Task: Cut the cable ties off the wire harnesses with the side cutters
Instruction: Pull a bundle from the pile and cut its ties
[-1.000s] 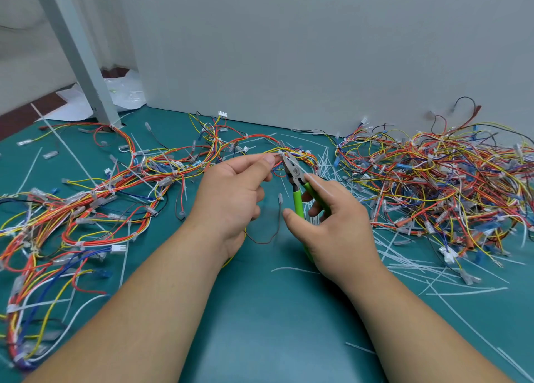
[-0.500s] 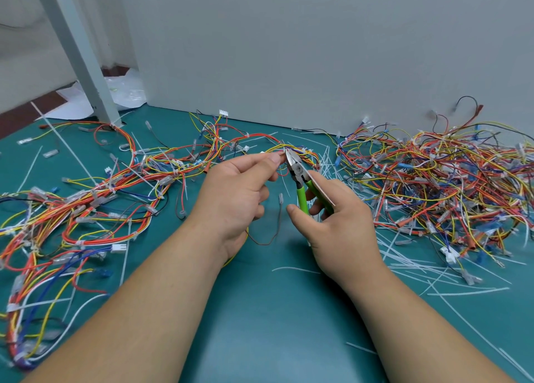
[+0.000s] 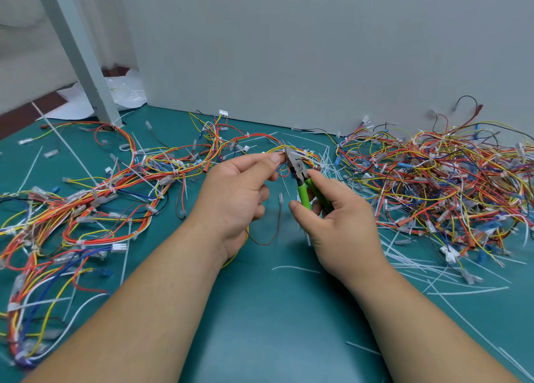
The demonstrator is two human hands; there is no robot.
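Head view. Pinches a harness (image 3: 291, 151) between thumb and forefinger of left hand (image 3: 234, 197), other fingers curled under, just past mid-frame toward 12 o'clock. Grips cutters (image 3: 300, 177) in right hand (image 3: 341, 221), fingers wrapped round the green handles, thumb against the near one. Points the steel nose to 11 o'clock, tips into the bundle just beside the left forefinger. Cannot tell whether the blades are round a tie. Lets a brown wire (image 3: 274, 229) droop between the two hands onto the mat (image 3: 274, 310). Finds open green mat from 5 to 7 o'clock, between and beneath the forearms, down to the near edge of frame. Meets tied harnesses (image 3: 86, 197) from 8 to 10 o'clock, running out past the left edge. Meets a tangled pile (image 3: 433, 180) at 2 to 3 o'clock, banked against the wall (image 3: 318, 50) and running off the right edge. Sees cut ties (image 3: 404, 255) strewn at 4 o'clock, near the right wrist. Ends the mat at the wall's foot at 12 o'clock. Finds a post (image 3: 78, 50) rising from the mat's far left part at 10 to 11 o'clock.
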